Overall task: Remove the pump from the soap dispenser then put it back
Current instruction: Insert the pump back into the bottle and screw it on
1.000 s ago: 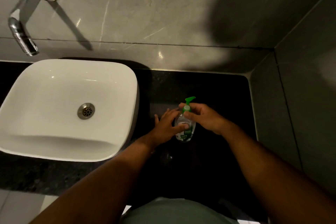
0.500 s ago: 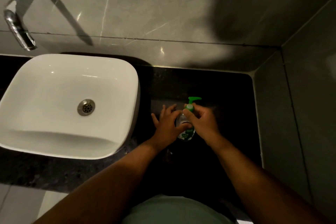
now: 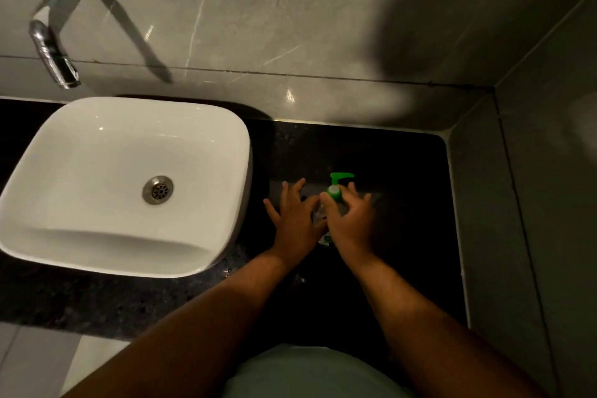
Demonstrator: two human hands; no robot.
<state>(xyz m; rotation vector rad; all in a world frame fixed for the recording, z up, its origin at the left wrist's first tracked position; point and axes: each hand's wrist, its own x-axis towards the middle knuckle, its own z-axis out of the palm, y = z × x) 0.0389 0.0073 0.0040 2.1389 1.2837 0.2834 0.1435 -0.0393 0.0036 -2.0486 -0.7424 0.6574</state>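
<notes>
A clear soap dispenser bottle [image 3: 324, 237] stands on the black counter [image 3: 403, 178], mostly hidden between my hands. Its green pump [image 3: 337, 184] sits on top, nozzle pointing right. My left hand [image 3: 295, 220] presses against the bottle's left side, thumb on the bottle and fingers spread over the counter. My right hand [image 3: 350, 221] covers the bottle's front and right side, with thumb and fingers closed around the green pump collar.
A white basin [image 3: 58, 171] with a metal drain [image 3: 158, 189] fills the counter's left half. A chrome wall tap [image 3: 55, 52] hangs above it. Grey tiled walls [image 3: 533, 203] close in behind and on the right.
My right hand has turned around the pump collar, and its wrist swung nearer to me. The pump nozzle has rotated further to the right. My left hand stays on the bottle.
</notes>
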